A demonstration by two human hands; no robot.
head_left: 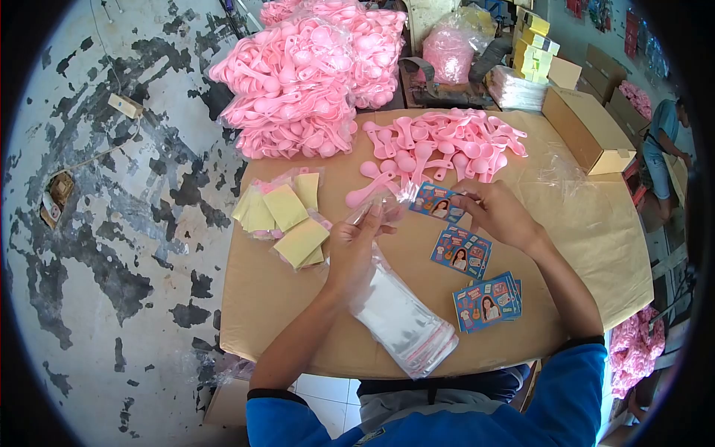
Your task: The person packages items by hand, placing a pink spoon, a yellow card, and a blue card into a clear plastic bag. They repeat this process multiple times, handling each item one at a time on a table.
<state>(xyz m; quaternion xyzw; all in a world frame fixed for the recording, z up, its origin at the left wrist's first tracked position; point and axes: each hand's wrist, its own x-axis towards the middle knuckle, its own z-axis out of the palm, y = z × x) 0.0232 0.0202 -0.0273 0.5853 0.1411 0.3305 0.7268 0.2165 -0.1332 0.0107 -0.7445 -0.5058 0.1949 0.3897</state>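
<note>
Right now I see my left hand (pixel 350 249) pinching a clear plastic bag (pixel 383 205), my right hand (pixel 495 212) gripping a printed card (pixel 438 203) at its nine o'clock, pink spoons (pixel 447 145) at twelve.

Card in right hand (pixel 438 203): printed, with a portrait; lettering too small to read.
Cards lying mid-counter (pixel 461 252): bright print around a portrait; no legible words.
Stack of cards near counter edge (pixel 488 301): coloured panels and lettering, blurred beyond reading.
Yellow boxes at back (pixel 535 46): no readable marks.
Cardboard box (pixel 586 128): plain, unlabelled.
</note>
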